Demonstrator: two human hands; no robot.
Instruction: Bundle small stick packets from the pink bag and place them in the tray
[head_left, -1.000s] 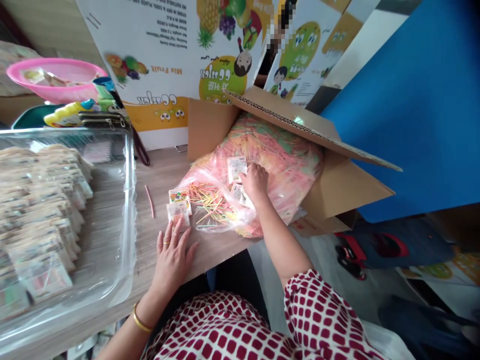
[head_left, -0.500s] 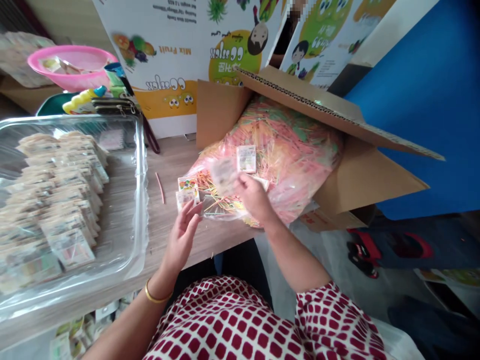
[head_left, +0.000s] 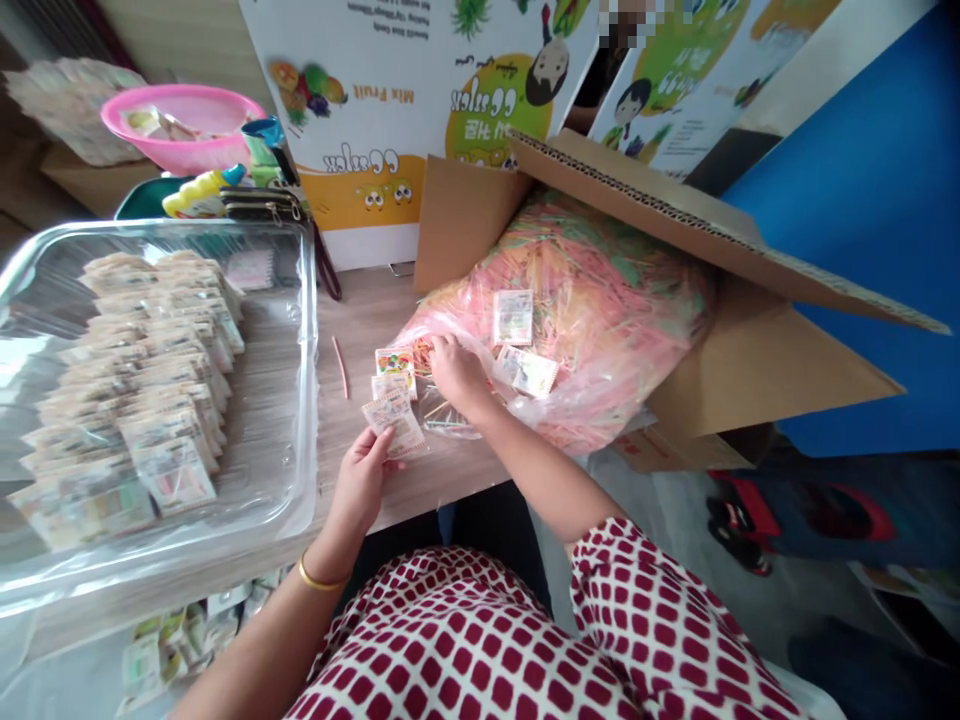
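Note:
My left hand pinches a small printed packet between thumb and fingers, low over the table edge. Just beyond it lie another pale packet and one with a colourful fruit print. My right hand is at the mouth of a big clear plastic bag full of thin pink, yellow and green sticks. Its fingers are bent together among the sticks; whatever they grip is hidden. Two more packets, an upright one and a tilted one, rest on the bag.
The bag spills from an open cardboard box with flaps spread. At left, a clear plastic tray holds rows of packets. A single pink stick lies between. Behind stand a pink basin, a dark pouch and printed cartons.
My right hand has moved left from above the bag into its mouth. The packet it carried is no longer in it. My left hand, open before, now holds a packet.

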